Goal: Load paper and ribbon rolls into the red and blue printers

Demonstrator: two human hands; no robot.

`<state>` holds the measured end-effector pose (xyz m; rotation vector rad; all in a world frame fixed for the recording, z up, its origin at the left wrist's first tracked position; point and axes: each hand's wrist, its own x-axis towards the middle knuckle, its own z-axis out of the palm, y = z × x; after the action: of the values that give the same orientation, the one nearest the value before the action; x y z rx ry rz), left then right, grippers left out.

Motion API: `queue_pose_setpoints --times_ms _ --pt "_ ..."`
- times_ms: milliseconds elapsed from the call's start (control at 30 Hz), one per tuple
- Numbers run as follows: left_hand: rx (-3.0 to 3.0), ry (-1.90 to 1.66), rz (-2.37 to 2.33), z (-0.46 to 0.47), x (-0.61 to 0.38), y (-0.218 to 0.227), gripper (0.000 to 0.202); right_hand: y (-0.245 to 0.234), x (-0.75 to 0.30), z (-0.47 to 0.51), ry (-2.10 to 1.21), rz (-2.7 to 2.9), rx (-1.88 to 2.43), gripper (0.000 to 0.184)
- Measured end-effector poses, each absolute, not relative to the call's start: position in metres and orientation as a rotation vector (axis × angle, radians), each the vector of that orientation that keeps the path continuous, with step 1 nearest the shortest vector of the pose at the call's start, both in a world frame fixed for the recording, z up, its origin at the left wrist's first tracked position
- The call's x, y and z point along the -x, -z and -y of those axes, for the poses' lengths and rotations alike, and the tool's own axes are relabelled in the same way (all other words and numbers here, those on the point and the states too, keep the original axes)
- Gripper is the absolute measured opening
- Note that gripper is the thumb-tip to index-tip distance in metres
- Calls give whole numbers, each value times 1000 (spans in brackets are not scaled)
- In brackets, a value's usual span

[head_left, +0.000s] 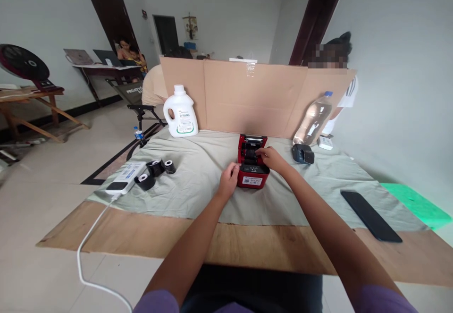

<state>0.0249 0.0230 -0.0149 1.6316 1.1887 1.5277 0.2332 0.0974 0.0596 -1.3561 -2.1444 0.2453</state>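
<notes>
A small red and black label printer [252, 180] stands on the cloth in front of me with its lid up, showing a dark roll [250, 153] in its compartment. My left hand [228, 179] grips the printer's left side, thumb near the top edge. At the right side of the compartment is my right hand [272, 158], its fingers bent together and reaching in beside the roll. What those fingertips hold, if anything, is too small to make out.
Black rolls [146, 181] lie left beside a white power strip [126, 177] with a cable. A white jug [181, 114], a tilted water bottle [314, 119] and a black device [303, 154] stand before a cardboard screen [255, 98]. A phone [370, 215] lies right. People sit beyond.
</notes>
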Motion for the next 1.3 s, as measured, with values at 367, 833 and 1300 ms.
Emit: queue_pose_setpoints --times_ms 367,833,1300 --pt "-1750 -1638 -1203 -20 -24 9 29 -60 -225 -91 -591 2086 1182 21" --pt "-1741 -1630 -1146 -22 -23 10 25 -101 -224 -116 -586 2566 1249 32" --pt "-1775 -1599 -1119 -19 -18 3 24 -105 -213 -120 -728 2651 1447 34"
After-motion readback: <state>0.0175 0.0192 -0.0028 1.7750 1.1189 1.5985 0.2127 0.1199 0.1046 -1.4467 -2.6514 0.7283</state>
